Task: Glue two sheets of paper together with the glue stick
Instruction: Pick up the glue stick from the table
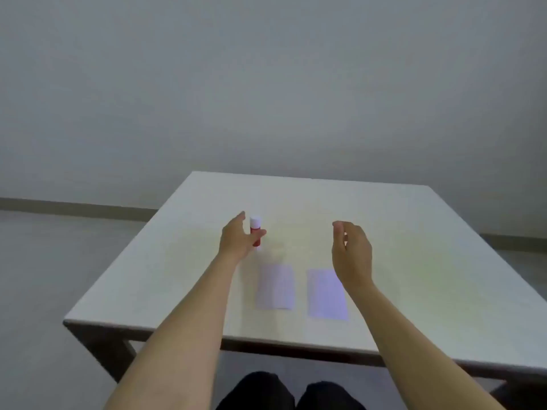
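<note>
- The glue stick [255, 232] stood upright on the table [414, 261], red in the body with a white cap, toward the far left of the two sheets.
- The left hand [236, 238] was at the glue stick, fingers loosely spread; the thumb crossed in front of the red body and the fingers rose on its left side. The picture was too blurred to tell whether the hand actually gripped it or only touched it.
- The left sheet of paper [276, 287] lay flat on the table, just nearer than the glue stick and apart from it.
- The right sheet of paper [325, 294] lay flat beside the first, a narrow strip of bare table between them; its far right corner was hidden behind the right wrist.
- The right hand [350, 250] hovered above the table, holding nothing, fingers curled loosely inward with a gap between thumb and fingers.
- Both forearms were bare.
- Dark-clad knees [290, 392] showed below the near edge of the table.
</note>
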Demonstrator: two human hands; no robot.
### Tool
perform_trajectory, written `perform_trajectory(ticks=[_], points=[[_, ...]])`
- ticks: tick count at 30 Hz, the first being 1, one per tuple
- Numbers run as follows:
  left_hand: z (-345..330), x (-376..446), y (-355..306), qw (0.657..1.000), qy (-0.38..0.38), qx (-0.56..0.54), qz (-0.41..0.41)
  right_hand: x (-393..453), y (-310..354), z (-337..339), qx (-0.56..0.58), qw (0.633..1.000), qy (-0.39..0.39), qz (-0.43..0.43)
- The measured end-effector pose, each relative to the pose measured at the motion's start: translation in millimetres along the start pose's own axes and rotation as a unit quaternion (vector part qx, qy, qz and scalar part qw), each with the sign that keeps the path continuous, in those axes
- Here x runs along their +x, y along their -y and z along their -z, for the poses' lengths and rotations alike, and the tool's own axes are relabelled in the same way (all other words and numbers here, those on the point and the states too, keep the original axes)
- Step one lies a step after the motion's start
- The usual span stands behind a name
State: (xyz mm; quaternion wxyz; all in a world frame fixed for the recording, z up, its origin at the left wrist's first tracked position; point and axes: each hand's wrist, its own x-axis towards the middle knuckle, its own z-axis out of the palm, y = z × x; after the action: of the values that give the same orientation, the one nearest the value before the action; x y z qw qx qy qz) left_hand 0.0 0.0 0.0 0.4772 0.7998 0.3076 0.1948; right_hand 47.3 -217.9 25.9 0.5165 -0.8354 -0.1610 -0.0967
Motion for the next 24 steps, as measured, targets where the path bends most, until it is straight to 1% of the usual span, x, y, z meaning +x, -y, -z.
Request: perform_trajectory(ticks=[3, 6, 8, 9, 10, 12, 14, 15, 17, 21, 24], points=[[-13.4, 3.4, -0.9, 1.000, 0.011, 0.022, -0.019, 8.4, 0.1, -6.3, 0.021, 1.000, 0.000, 0.000], [-24.8, 1.2, 2.1, 0.999, -0.027, 0.021, -0.019, 14.6, -5.4, -12.3, 0.021, 1.000, 0.007, 0.002], [-25.7, -0.1, -1.5, 0.997, -0.031, 0.050, -0.049, 20.0, -7.0, -14.1, 0.014, 1.000, 0.003, 0.008], [-25.9, -0.5, -3.2, 0.994, -0.017, 0.078, -0.076, 22.4, -7.3, -16.2, 0.005, 1.000, 0.011, 0.012], [-25.3, -2.1, -6.4, 0.987, 0.010, 0.116, -0.109, 25.2, -6.4, -18.3, 0.000, 0.999, 0.032, 0.010], [-24.9, -6.8, -15.2, 0.958, 0.075, 0.200, -0.191, 30.9, 0.3, -22.0, 0.003, 0.994, 0.103, -0.028], [-26.8, -12.8, -23.8, 0.932, 0.095, 0.243, -0.253, 33.7, 9.2, -23.1, 0.001, 0.981, 0.173, -0.085], [-29.3, -16.3, -26.6, 0.926, 0.088, 0.244, -0.273, 33.6, 11.6, -23.4, 0.000, 0.974, 0.202, -0.102], [-32.6, -23.9, -30.4, 0.923, 0.068, 0.235, -0.295, 30.4, 13.6, -24.1, 0.000, 0.966, 0.235, -0.107], [-34.6, -35.9, -32.6, 0.923, 0.061, 0.216, -0.312, 22.8, 6.8, -24.4, 0.002, 0.969, 0.235, -0.081], [-32.4, -42.6, -32.7, 0.927, 0.057, 0.207, -0.307, 17.1, -0.8, -15.6, 0.080, 0.957, 0.276, -0.051]])
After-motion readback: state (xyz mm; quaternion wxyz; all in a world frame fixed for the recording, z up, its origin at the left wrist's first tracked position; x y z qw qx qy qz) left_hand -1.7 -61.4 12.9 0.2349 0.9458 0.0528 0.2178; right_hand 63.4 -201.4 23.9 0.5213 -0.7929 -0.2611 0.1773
